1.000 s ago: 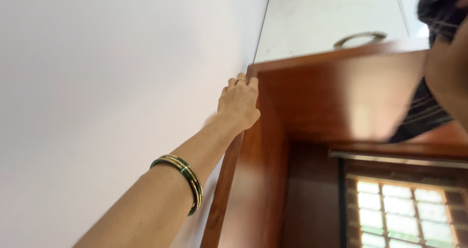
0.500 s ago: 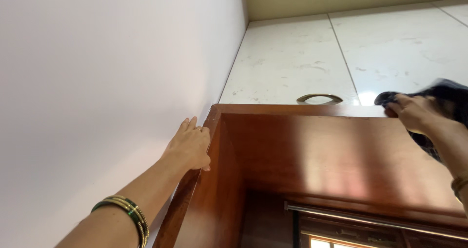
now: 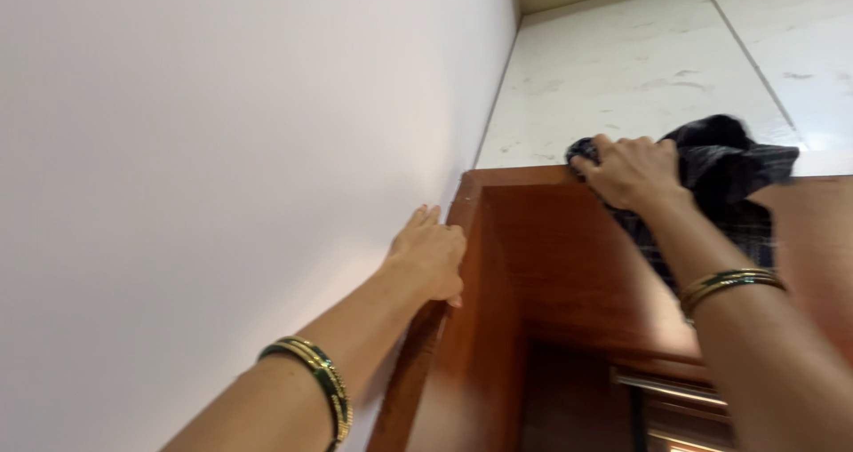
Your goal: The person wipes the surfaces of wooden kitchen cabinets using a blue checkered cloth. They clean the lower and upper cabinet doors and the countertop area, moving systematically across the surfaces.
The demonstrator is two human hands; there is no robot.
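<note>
Dark checked cloth point(image 3: 711, 172) sat bunched on the top edge of the wooden door frame point(image 3: 569, 256), near its upper left corner, with one tail hanging down over the frame's front face. Right hand point(image 3: 635, 172) pressed on the cloth, fingers curled over its left end and closed on a fold of it; grip looked firm, knuckles up. Green and gold bangles point(image 3: 730, 283) showed on that wrist.

Left hand point(image 3: 428, 256) lay flat against the frame's outer side edge, just where the wood met the pale wall point(image 3: 222, 150). Fingers were extended, held nothing, and appeared to brace the body. A second set of bangles point(image 3: 315, 385) sat further down that forearm.

Behind the frame rose white marbled wall tiles point(image 3: 640, 70). Below, a metal rail point(image 3: 666, 388) crossed the dark opening.

Risks, as judged: both arms were raised high, so balance probably depended on the left palm; a slip of that palm on the smooth varnish could tip the person. The hanging tail could snag or pull the cloth off the ledge if the hold loosened. Dust swept from the top would likely fall toward the face.
</note>
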